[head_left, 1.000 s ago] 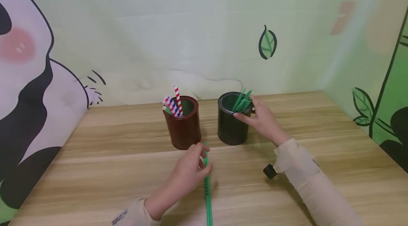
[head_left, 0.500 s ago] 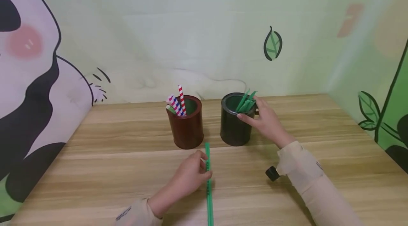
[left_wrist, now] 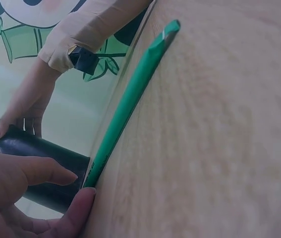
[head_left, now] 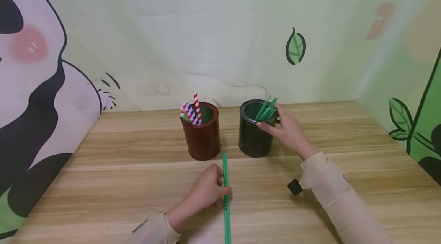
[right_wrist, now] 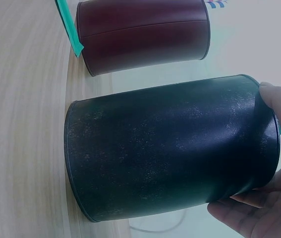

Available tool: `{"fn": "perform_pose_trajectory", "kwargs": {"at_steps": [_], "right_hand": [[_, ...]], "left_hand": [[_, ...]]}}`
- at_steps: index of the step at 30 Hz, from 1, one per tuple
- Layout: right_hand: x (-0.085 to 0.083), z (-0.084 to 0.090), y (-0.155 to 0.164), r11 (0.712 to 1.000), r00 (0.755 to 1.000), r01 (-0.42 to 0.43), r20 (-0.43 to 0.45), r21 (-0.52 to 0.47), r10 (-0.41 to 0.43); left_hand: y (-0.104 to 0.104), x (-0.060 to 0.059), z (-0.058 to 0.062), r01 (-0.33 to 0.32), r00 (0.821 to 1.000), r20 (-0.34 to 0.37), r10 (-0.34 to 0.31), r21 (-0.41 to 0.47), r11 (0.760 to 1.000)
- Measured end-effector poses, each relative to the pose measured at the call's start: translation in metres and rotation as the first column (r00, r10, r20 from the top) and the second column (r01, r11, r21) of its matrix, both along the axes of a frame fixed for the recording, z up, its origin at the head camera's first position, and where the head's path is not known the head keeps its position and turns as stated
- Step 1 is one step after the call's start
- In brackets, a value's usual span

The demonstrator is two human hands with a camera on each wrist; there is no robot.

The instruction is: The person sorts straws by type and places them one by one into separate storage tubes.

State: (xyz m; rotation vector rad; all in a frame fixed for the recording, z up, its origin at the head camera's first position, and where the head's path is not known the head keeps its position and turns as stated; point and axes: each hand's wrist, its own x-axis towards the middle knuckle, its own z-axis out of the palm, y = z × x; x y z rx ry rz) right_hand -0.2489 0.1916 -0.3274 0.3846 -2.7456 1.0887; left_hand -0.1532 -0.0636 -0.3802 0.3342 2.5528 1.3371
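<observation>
A long, thin green-wrapped stick (head_left: 226, 213) with dark lettering lies on the table, pointing away from me. My left hand (head_left: 205, 187) is low over its middle; the thumb crosses it and the other fingertips are at its left edge. In the left wrist view, the thumb tip meets the green stick (left_wrist: 125, 106) while the index finger stands apart. My right hand (head_left: 293, 133) holds the black cylindrical cup (head_left: 255, 139) near its rim, thumb in front and fingers behind. Green-wrapped pieces (head_left: 267, 113) lean inside that cup, which stands upright on the table.
A reddish-brown cylindrical cup (head_left: 203, 140) stands left of the black one, holding several striped paper straws (head_left: 193, 112). A light wood table (head_left: 138, 183) reaches back to a printed panda-and-leaf backdrop (head_left: 206, 37). A small black device (head_left: 294, 187) sits at my right wrist.
My left hand has drawn slightly back toward me along the green stick, uncovering its far end. The view has shifted a little. My right hand has kept its hold on the black cup.
</observation>
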Motion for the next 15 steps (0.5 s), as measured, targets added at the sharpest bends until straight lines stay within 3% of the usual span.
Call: {"fn": "perform_pose_trajectory", "kwargs": {"at_steps": [9,15], "right_hand": [[-0.0001,-0.0004,-0.0002,1.0,1.0,-0.002,0.007,-0.005,0.002],[0.0005,0.0005,-0.0006,1.0,1.0,-0.001,-0.003,0.0,0.001]], "left_hand": [[0.0016,-0.0031,-0.0037,0.011,0.999,-0.031,-0.013,-0.051,0.999],[0.0024,-0.0043,-0.0042,0.009,1.0,-0.016,-0.01,-0.055,0.998]]}}
